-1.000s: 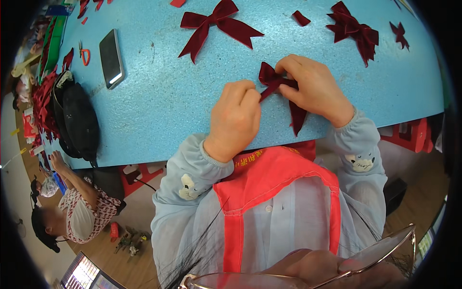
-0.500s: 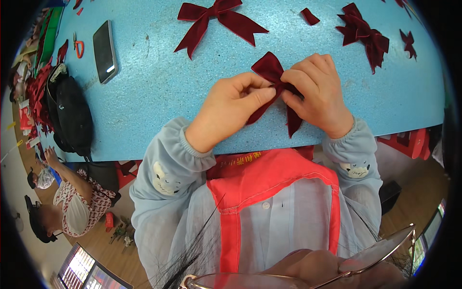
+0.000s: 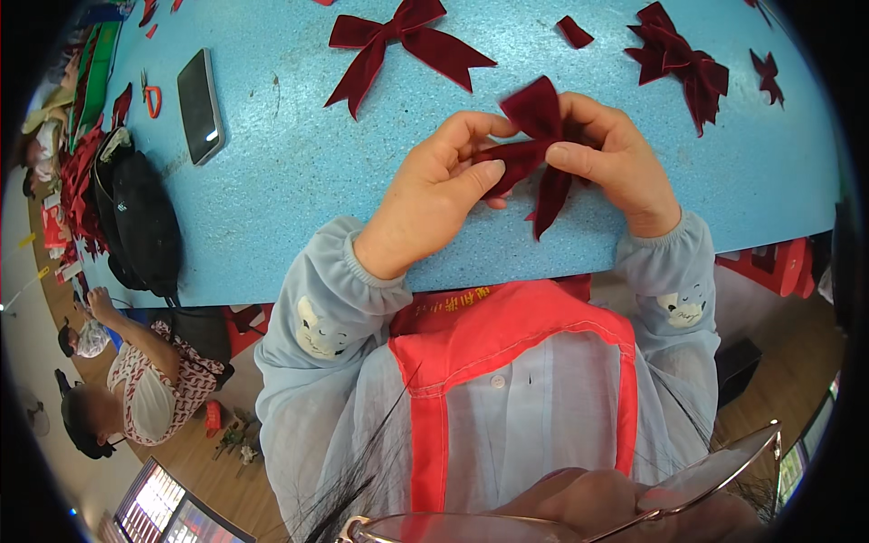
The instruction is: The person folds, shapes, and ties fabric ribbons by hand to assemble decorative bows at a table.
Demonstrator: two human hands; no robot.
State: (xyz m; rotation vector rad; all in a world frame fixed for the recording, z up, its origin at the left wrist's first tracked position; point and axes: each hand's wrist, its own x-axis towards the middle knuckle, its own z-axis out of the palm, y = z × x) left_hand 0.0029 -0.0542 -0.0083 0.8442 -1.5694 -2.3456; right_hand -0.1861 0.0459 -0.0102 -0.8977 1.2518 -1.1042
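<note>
Between my two hands, above the blue table point(image 3: 317, 244), is a dark red velvet bow point(image 3: 534, 113). My left hand point(image 3: 434, 185) pinches its left part between thumb and fingers. My right hand point(image 3: 611, 158) grips the bow near its middle, the thumb across the front and the fingers behind, partly hidden. One loop points up and a tail hangs below the hands. Beyond them a larger dark red bow point(image 3: 392, 32) lies flat with its tails spread.
A phone point(image 3: 200, 107), red-handled snips point(image 3: 152, 98) and a black bag point(image 3: 140, 217) lie at the left, beside a heap of red ribbon pieces point(image 3: 80, 195). At the far right are a pile of bows point(image 3: 679, 68), a ribbon scrap point(image 3: 575, 33) and a small bow point(image 3: 768, 77). Another person point(image 3: 149, 380) sits at the left.
The bow has been turned and raised slightly in my hands. My right thumb now lies across its front, and my left fingers have moved onto its left part.
</note>
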